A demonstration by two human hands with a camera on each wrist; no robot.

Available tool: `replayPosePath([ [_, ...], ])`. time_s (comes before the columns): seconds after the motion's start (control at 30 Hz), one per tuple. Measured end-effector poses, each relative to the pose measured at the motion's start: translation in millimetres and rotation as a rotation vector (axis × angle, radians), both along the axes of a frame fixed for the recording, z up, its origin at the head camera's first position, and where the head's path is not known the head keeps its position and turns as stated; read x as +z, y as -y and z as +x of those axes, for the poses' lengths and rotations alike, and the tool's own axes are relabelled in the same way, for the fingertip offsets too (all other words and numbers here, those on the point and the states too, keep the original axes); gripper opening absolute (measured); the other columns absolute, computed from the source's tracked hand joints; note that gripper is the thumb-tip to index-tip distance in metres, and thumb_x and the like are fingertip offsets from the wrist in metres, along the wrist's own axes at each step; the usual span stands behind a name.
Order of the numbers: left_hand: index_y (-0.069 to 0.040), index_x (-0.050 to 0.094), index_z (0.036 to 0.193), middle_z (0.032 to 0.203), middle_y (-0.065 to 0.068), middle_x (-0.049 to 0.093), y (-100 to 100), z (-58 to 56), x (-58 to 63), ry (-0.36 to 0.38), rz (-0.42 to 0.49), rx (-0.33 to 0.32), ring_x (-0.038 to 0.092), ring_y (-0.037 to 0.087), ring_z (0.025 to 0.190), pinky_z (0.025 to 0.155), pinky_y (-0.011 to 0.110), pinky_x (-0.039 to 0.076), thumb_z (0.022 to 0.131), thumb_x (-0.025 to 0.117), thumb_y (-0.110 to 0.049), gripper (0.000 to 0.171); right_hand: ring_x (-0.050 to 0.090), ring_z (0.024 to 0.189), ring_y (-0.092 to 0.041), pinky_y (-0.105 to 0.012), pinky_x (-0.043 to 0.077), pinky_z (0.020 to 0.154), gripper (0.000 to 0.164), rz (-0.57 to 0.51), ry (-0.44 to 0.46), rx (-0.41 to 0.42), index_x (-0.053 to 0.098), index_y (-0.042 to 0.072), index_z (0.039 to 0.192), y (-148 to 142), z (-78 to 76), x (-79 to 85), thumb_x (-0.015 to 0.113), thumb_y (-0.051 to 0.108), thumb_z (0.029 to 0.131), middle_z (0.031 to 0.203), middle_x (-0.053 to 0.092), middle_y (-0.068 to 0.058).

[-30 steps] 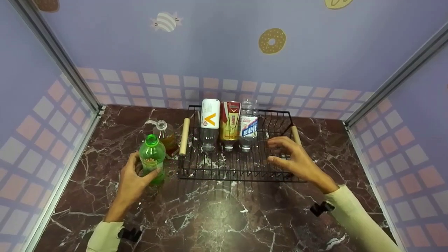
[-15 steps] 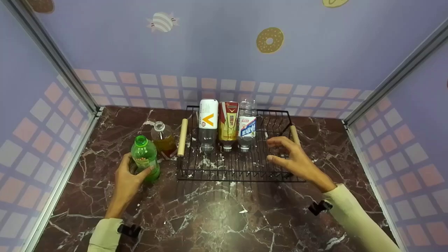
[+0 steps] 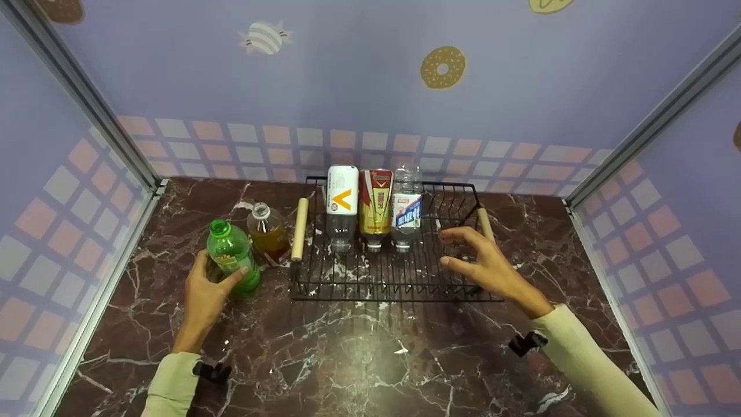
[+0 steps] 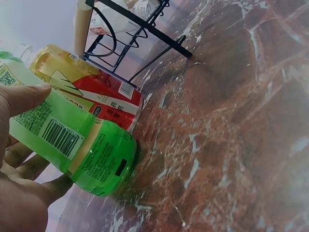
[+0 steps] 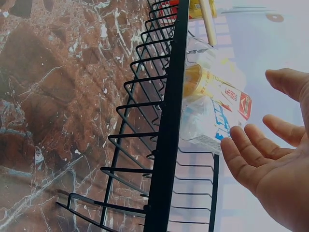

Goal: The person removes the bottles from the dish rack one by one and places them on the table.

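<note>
Green bottle (image 3: 228,252) now sits farther left of the rack (image 5: 169,111), hiding less of the amber bottle (image 3: 270,237); so it stays outside, unlike the three bottles (image 3: 376,202) in the rack. Left hand (image 3: 204,292) grips its body; right hand (image 3: 485,260) hangs near the rack's right side, fingers parted, nothing held.

Both arms out front from where I'm standing. Left forearm, pale sleeve (image 3: 172,382), runs nearly straight ahead; right forearm, same sleeve (image 3: 593,362), slants inward to the person's left. Bare wrists past the cuffs. Left hand (image 3: 202,295) gripping: thumb (image 4: 26,99) on one side, fingers (image 4: 31,166) curled in from the opposite side. Right hand (image 3: 486,263) relaxed, fingers (image 5: 246,166) loosely bent, thumb (image 5: 289,86) well apart from them.
</note>
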State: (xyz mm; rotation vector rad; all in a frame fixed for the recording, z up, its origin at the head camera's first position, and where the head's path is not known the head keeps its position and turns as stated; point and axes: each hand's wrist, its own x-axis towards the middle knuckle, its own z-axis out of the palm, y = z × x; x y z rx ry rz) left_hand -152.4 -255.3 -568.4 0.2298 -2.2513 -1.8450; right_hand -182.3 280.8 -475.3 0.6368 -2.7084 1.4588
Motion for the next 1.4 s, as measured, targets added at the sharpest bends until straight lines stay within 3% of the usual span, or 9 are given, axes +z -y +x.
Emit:
replayPosePath([
  [0.27, 0.003, 0.047, 0.154, 0.155, 0.015, 0.058, 4.5, -1.5, -2.4, 0.01, -0.001, -0.024, 0.052, 0.03, 0.151, 0.12, 0.019, 0.044, 0.096, 0.085, 0.0, 0.069, 0.076, 0.111, -0.034, -0.028, 0.063, 0.098, 0.05, -0.021, -0.016, -0.001, 0.067, -0.001, 0.142, 0.2, 3.0, 0.4, 0.085, 0.007, 0.096, 0.148, 0.064, -0.02],
  [0.43, 0.002, 0.043, 0.159, 0.159, 0.016, 0.055, 6.0, -1.3, -4.3, 0.016, -0.017, -0.063, 0.049, 0.031, 0.154, 0.121, 0.02, 0.043, 0.098, 0.083, -0.003, 0.073, 0.076, 0.111, -0.038, -0.033, 0.065, 0.096, 0.049, -0.025, -0.001, 0.002, 0.067, -0.002, 0.142, -0.2, 4.6, -0.8, 0.084, 0.006, 0.097, 0.148, 0.063, -0.021],
  [0.67, 0.003, 0.039, 0.161, 0.16, 0.021, 0.052, 5.0, 1.0, -1.6, 0.002, -0.062, -0.086, 0.047, 0.037, 0.155, 0.129, 0.047, 0.04, 0.098, 0.084, -0.006, 0.078, 0.075, 0.113, -0.033, -0.045, 0.064, 0.101, 0.049, 0.006, -0.012, 0.001, 0.068, -0.001, 0.142, -2.1, 5.1, -2.8, 0.085, 0.011, 0.098, 0.143, 0.068, -0.017],
  [0.8, 0.005, 0.036, 0.163, 0.164, 0.022, 0.048, 7.9, 6.2, 4.0, -0.056, -0.049, -0.073, 0.041, 0.037, 0.159, 0.133, 0.042, 0.035, 0.094, 0.087, -0.001, 0.086, 0.075, 0.114, -0.036, -0.051, 0.063, 0.102, 0.048, 0.021, -0.034, -0.001, 0.069, 0.001, 0.141, -0.7, 5.2, -1.6, 0.085, 0.012, 0.097, 0.143, 0.069, -0.017],
  [0.97, 0.005, 0.04, 0.162, 0.165, 0.018, 0.047, 13.8, 10.8, 20.1, -0.162, -0.051, -0.057, 0.041, 0.036, 0.158, 0.132, 0.035, 0.033, 0.091, 0.087, 0.005, 0.085, 0.072, 0.118, -0.035, -0.054, 0.06, 0.106, 0.048, 0.037, -0.041, -0.001, 0.069, 0.002, 0.141, 0.3, 5.9, -0.4, 0.086, 0.012, 0.097, 0.14, 0.071, -0.015],
  [1.1, -0.003, 0.043, 0.164, 0.168, 0.012, 0.046, 17.3, 14.7, 39.9, -0.219, -0.103, -0.042, 0.04, 0.031, 0.158, 0.134, 0.035, 0.031, 0.09, 0.087, 0.006, 0.087, 0.063, 0.133, -0.035, -0.054, 0.058, 0.109, 0.047, 0.046, -0.052, -0.011, 0.07, 0.002, 0.14, 0.4, 5.6, 0.1, 0.086, 0.012, 0.096, 0.14, 0.072, -0.014],
  [1.23, -0.006, 0.044, 0.165, 0.171, 0.009, 0.043, 14.2, 20.5, 62.9, -0.307, -0.179, -0.045, 0.036, 0.027, 0.161, 0.135, 0.035, 0.027, 0.087, 0.089, 0.007, 0.091, 0.068, 0.126, -0.037, -0.051, 0.06, 0.107, 0.047, 0.039, -0.052, -0.011, 0.07, 0.001, 0.14, 0.3, 5.1, 0.3, 0.086, 0.011, 0.096, 0.141, 0.071, -0.014],
  [1.4, 0.003, 0.044, 0.162, 0.173, 0.015, 0.04, 2.2, 26.6, 85.6, -0.425, -0.265, -0.101, 0.034, 0.034, 0.162, 0.134, 0.032, 0.028, 0.082, 0.09, 0.013, 0.092, 0.073, 0.118, -0.037, -0.053, 0.06, 0.107, 0.048, 0.04, -0.046, -0.009, 0.069, 0.0, 0.141, 0.6, 5.7, 0.6, 0.085, 0.013, 0.098, 0.143, 0.07, -0.016],
])
